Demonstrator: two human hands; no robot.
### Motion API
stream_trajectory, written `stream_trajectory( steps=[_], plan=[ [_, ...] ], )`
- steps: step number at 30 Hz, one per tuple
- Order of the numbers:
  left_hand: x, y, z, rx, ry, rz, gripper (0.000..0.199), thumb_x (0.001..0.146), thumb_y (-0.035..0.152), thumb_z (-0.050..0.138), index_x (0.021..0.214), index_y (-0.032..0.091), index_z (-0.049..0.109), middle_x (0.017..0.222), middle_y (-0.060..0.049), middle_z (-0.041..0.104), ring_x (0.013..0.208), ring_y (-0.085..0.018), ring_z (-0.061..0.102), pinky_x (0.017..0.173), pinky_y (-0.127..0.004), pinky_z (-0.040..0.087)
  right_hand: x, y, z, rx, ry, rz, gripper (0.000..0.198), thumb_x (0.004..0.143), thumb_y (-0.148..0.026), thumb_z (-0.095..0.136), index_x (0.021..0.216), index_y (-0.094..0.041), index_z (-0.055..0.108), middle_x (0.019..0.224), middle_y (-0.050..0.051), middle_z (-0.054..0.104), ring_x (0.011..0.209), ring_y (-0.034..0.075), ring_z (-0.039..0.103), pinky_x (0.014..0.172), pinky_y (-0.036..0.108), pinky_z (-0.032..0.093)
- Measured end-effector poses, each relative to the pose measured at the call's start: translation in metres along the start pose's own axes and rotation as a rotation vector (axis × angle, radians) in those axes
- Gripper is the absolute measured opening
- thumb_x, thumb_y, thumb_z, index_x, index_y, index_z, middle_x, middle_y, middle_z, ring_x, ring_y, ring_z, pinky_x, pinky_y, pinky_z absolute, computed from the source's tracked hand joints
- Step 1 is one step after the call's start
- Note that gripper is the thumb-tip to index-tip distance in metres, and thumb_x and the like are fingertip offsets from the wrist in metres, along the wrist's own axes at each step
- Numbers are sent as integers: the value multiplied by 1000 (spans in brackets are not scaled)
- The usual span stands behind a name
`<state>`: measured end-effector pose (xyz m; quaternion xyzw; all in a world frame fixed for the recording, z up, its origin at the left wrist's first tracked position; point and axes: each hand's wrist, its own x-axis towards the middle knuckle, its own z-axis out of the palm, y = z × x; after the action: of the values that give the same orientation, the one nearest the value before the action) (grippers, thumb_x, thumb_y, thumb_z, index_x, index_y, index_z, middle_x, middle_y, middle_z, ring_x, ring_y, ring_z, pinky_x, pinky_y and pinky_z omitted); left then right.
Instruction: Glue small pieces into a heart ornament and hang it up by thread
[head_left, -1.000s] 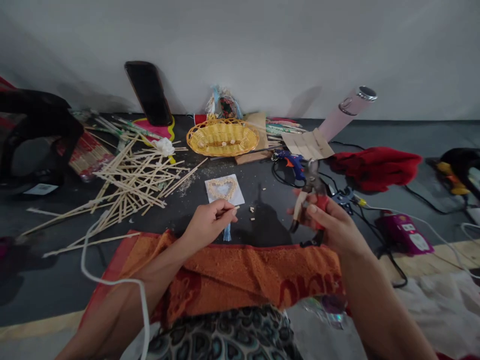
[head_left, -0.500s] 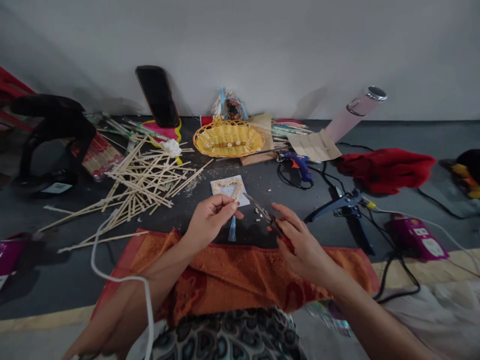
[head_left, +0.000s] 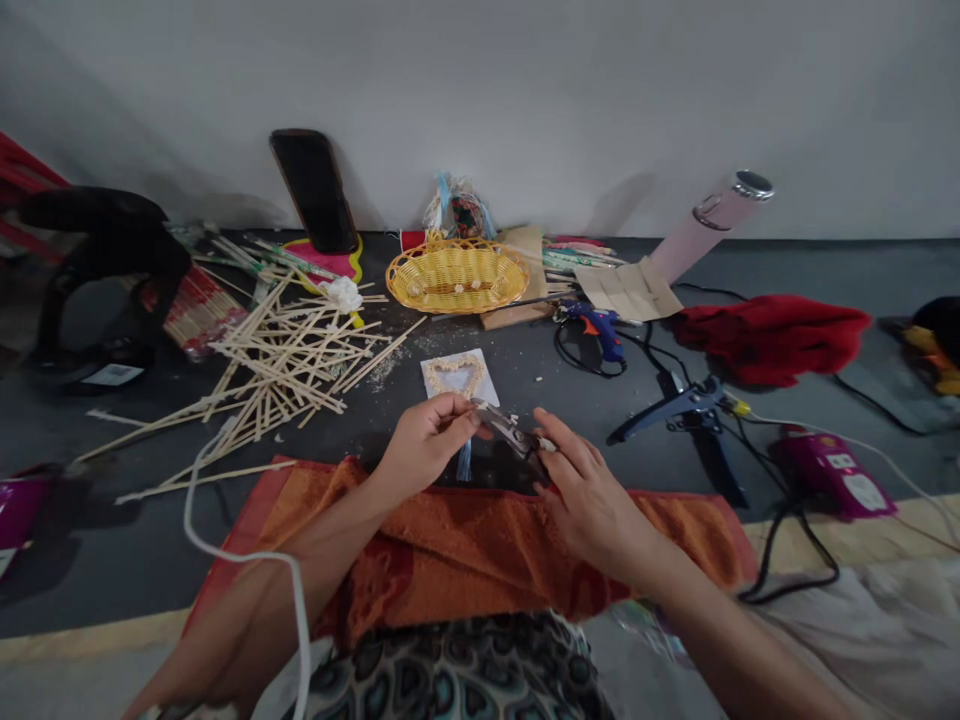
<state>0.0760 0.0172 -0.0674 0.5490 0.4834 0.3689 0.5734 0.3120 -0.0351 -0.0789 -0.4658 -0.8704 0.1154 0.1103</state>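
My left hand (head_left: 431,438) is closed in a pinch at the near edge of a white paper square (head_left: 486,388). A small pale piece, mostly hidden, shows at its fingertips. On the paper lies a heart outline (head_left: 457,375) made of short pale bits. A blue tassel (head_left: 465,462) hangs below my left fingers. My right hand (head_left: 581,480) is closed around the dark handles of metal pliers (head_left: 514,436). Their pointed tips meet the left fingertips. Tiny cut bits (head_left: 538,379) lie on the dark surface nearby.
Thin wooden sticks (head_left: 289,350) are heaped at left. Behind the paper stands a yellow woven basket (head_left: 457,280). To the right are a blue glue gun (head_left: 606,335), a dark blue cutter-like tool (head_left: 679,408) and a red cloth (head_left: 776,335). An orange towel (head_left: 450,550) lies in front.
My right hand has shifted slightly left with the pliers, whose tips now reach the left fingertips. My left hand has barely moved.
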Motion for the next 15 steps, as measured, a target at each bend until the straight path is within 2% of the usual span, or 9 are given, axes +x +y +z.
stream_trajectory(
  steps=[4, 11, 15],
  plan=[
    [1, -2, 0, 6, -27, 77, 22, 90, 34, 57, 83, 15, 68, 83, -3, 71, 77, -13, 62, 73, -22, 45, -1, -4, -1, 53, -13, 6, 43, 83, -4, 45, 125, -15, 46, 157, 16, 26, 140, 30, 35, 107, 49, 43],
    [0, -8, -1, 42, -30, 95, 22, 91, 33, 57, 83, 16, 69, 80, -2, 69, 74, -12, 60, 70, -21, 44, -1, -4, 1, 165, 73, -10, 36, 81, -4, 50, 115, -17, 48, 151, 17, 37, 137, 29, 40, 106, 50, 45],
    [-3, -6, 1, 82, -21, 116, 26, 91, 39, 57, 86, 17, 70, 83, -3, 70, 76, -14, 61, 70, -22, 44, 0, -2, 2, 200, 144, 60, 65, 80, -8, 52, 140, -14, 30, 146, 20, 43, 133, 29, 46, 102, 48, 49]
  ],
)
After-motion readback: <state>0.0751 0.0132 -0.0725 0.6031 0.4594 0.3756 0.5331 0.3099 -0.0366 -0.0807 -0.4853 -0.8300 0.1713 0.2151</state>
